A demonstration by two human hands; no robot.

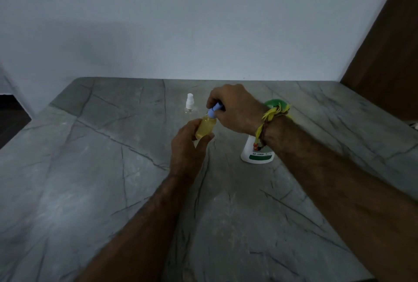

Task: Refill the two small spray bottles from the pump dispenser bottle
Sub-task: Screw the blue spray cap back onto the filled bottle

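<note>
Grey veined stone worktop [90, 168] against pale wall, brown panel at far right; dim lighting.

Left hand [185, 146]: fingers and thumb wrapped round lower body of small spray bottle [204, 126], held off worktop, tilted slightly w/ top leaning away and to the right. Contents: yellowish liquid, seemingly filling most of the body.

Right hand [235, 107]: fingertips closed on blue spray cap [214, 111] at bottle neck. Yellow thread wristband [269, 121] on wrist. Cannot tell whether cap is going on or coming off; given liquid level, prob. being screwed back on.

Second small spray bottle [189, 103]: clear, white spray head, upright on worktop just behind the held one; liquid level not readable.

Pump dispenser bottle [257, 152]: white w/ green label, on worktop under right forearm, partly hidden. Green object [274, 103] behind wrist, poss. its top or a funnel; unclear.

Technique for step in hand:
- Keep bottle near upright while cap is loose, to avoid spills.
- Grip body lightly; squeezing soft plastic could push liquid out at neck.
- Seat cap square on thread before turning; cross-threading likely to leak.
- Turn cap w/ fingertips only, holding body still.
- Watch right forearm: dispenser sits directly below, easy to knock.
</note>
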